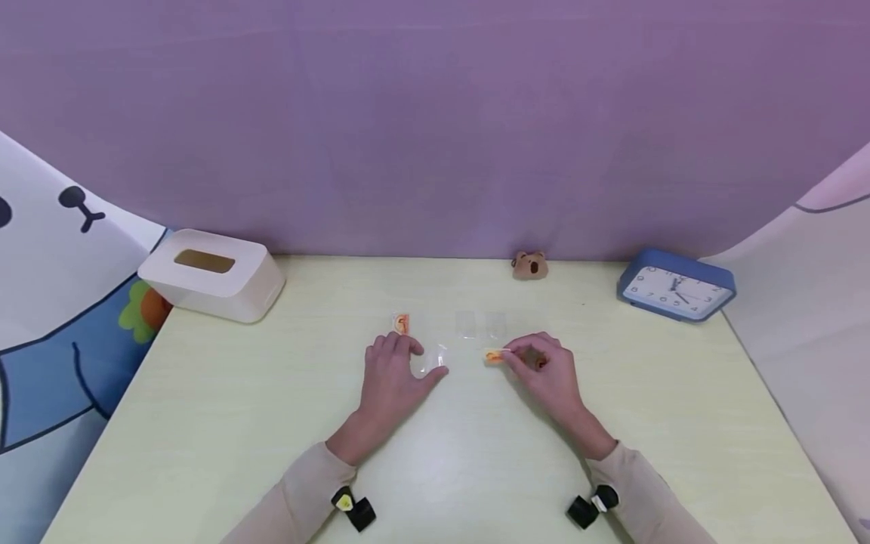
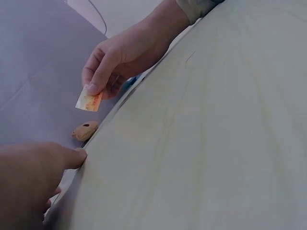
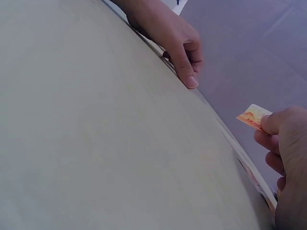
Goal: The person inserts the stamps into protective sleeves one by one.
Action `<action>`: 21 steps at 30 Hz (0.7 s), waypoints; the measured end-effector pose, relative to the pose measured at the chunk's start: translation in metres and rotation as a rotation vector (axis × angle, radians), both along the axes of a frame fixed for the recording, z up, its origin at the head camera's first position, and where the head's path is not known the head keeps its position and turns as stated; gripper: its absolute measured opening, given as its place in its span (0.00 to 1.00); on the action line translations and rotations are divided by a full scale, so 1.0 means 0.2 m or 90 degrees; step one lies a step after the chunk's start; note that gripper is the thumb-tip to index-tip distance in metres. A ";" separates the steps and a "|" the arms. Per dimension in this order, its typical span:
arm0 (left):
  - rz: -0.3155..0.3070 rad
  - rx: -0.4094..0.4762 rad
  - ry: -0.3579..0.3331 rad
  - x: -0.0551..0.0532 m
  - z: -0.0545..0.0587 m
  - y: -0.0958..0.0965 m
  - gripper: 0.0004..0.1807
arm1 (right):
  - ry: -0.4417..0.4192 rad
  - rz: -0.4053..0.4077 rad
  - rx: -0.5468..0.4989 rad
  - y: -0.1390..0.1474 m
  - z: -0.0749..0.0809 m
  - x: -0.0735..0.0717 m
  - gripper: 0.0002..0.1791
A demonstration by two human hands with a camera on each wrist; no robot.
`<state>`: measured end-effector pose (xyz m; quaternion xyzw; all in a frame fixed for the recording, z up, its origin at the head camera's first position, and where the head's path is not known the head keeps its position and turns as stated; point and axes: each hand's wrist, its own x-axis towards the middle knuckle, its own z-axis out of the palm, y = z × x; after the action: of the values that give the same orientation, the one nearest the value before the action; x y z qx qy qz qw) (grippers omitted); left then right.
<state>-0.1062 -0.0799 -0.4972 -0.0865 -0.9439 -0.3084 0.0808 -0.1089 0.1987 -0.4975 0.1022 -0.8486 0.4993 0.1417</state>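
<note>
My right hand [image 1: 547,374] pinches a small orange and white card [image 1: 493,356] between thumb and forefinger, held above the table. The card [image 2: 89,99] also shows in the left wrist view. To its left, my left hand [image 1: 394,374] rests on the table, thumb and forefinger spread at the edges of a small clear plastic sleeve [image 1: 435,358]. Just beyond that hand lies another orange card [image 1: 402,323], apparently in a clear sleeve. Two more clear sleeves [image 1: 465,324] lie side by side farther back. Something orange-brown [image 1: 540,363] is partly hidden by my right hand.
A white tissue box [image 1: 211,276] stands at the back left of the table [image 1: 435,468]. A brown koala-head figure [image 1: 530,266] sits at the back edge, and a blue clock [image 1: 676,285] stands at the back right. A purple cloth [image 1: 408,136] hangs behind.
</note>
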 end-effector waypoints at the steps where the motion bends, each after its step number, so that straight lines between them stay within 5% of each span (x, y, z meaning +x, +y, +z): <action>1: 0.000 0.007 0.003 0.00 0.00 0.00 0.26 | -0.001 0.001 0.001 0.00 0.00 0.00 0.06; 15: -0.030 0.222 -0.035 0.01 0.00 0.01 0.11 | -0.005 0.001 -0.003 -0.01 0.00 0.00 0.06; 21: -0.031 0.275 -0.016 0.00 -0.01 0.01 0.05 | -0.004 -0.002 -0.008 -0.01 0.01 0.01 0.05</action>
<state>-0.1055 -0.0782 -0.4986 -0.0863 -0.8543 -0.5065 0.0785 -0.1071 0.1968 -0.4963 0.0983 -0.8460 0.5050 0.1401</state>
